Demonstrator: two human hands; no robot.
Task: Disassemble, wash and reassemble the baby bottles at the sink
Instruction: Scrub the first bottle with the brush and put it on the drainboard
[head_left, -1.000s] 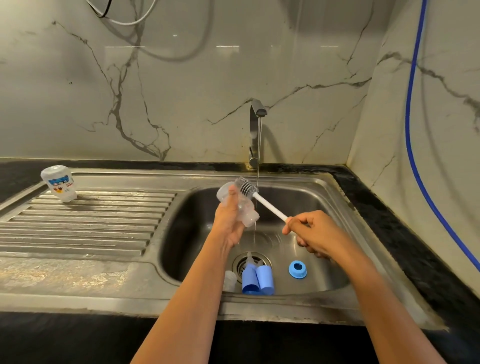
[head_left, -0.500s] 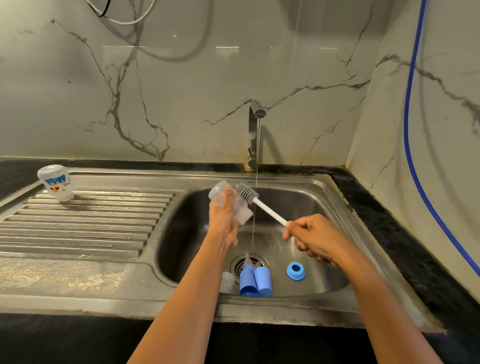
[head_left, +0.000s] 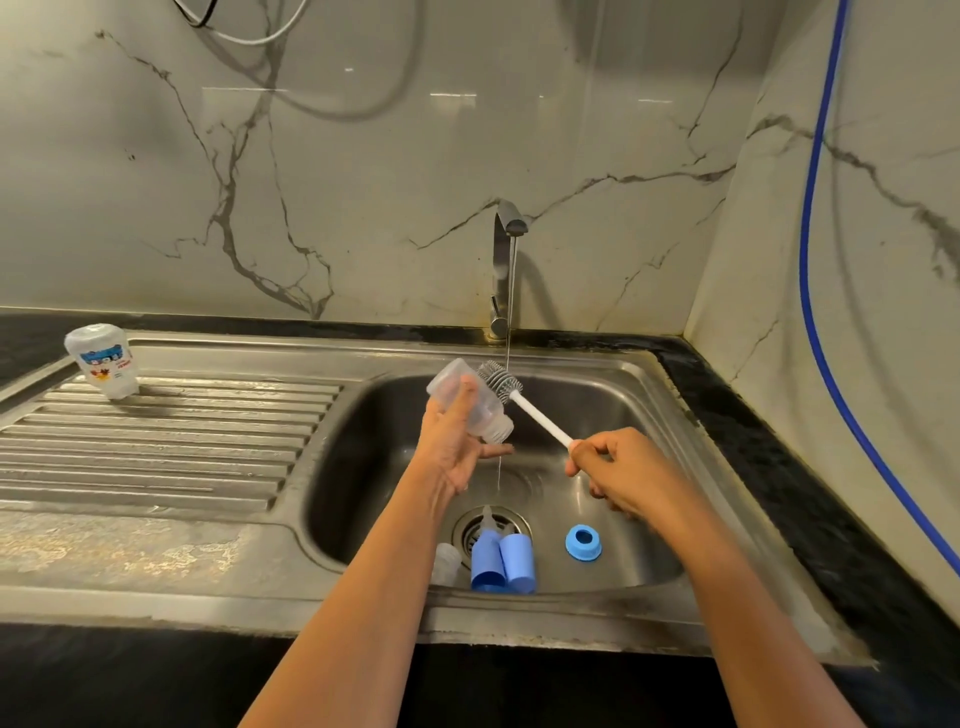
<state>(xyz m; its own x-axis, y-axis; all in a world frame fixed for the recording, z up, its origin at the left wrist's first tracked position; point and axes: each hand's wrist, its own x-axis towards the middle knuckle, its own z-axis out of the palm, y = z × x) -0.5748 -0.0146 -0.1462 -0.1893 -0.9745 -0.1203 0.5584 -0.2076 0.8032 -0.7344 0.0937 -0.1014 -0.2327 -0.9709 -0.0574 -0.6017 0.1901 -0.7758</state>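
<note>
My left hand (head_left: 453, 447) grips a clear baby bottle (head_left: 470, 400) over the sink basin (head_left: 644, 415), tilted with its base up and to the left. My right hand (head_left: 618, 470) holds the white handle of a bottle brush (head_left: 540, 418); its grey bristle head (head_left: 500, 382) lies against the bottle's outer side. A thin stream of water falls from the tap (head_left: 506, 270) just right of the bottle. On the basin floor lie two blue caps (head_left: 503, 564), a blue screw ring (head_left: 583, 542), a clear teat (head_left: 487, 514) and a small clear part (head_left: 445, 561).
A second bottle (head_left: 101, 359) with a printed label stands upside down at the far left of the ribbed drainboard (head_left: 171, 447). A blue hose (head_left: 821, 312) runs down the right wall. Black countertop (head_left: 769, 447) borders the sink.
Both hands have shifted slightly left and down in view, the bottle has turned a little in my left hand, and the brush head stays against the bottle's side.
</note>
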